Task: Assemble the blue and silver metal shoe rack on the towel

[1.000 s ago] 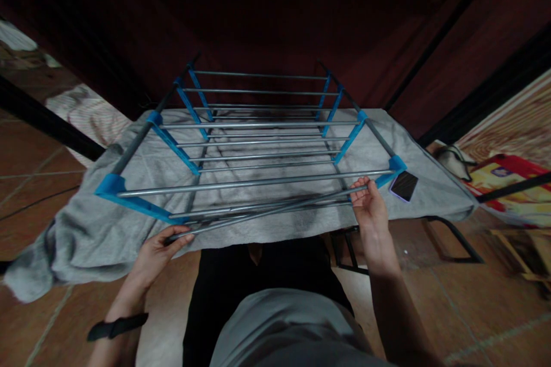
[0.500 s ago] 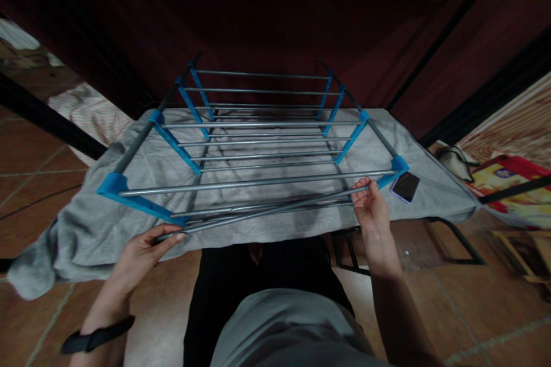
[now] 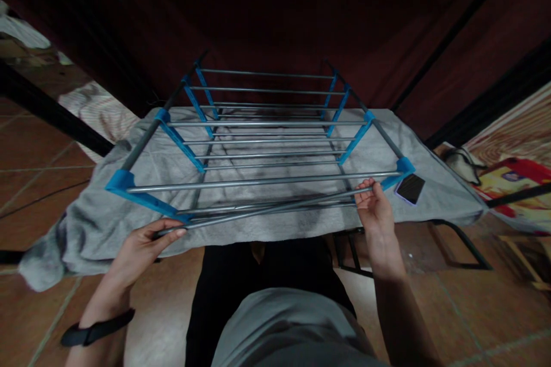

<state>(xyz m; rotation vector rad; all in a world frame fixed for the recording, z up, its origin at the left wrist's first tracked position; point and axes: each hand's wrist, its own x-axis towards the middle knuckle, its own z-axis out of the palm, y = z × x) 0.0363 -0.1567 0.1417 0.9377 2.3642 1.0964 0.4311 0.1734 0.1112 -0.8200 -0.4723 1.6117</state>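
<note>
A loose grey metal rod (image 3: 262, 210) slants across the front of the rack, its left end lower and nearer me. My left hand (image 3: 150, 241) pinches the rod's left end between thumb and fingers, just below the front left blue bracket. Near the front right bracket, my right hand (image 3: 373, 203) holds the other end, palm up with the fingers curled round it. The rack (image 3: 267, 124) has several grey crossbars joined by blue plastic brackets (image 3: 144, 198) and lies on a grey blanket (image 3: 275, 232).
A phone (image 3: 410, 189) lies on the blanket by the front right bracket. A dark red panel (image 3: 275, 17) rises behind the rack. Black metal posts (image 3: 51, 109) stand at both sides. A red and yellow bag (image 3: 514, 189) is at the far right on the tiled floor.
The view has shifted slightly, so the rack and phone appear a little further right. Both hands keep hold of the rod, in nearly the same pose.
</note>
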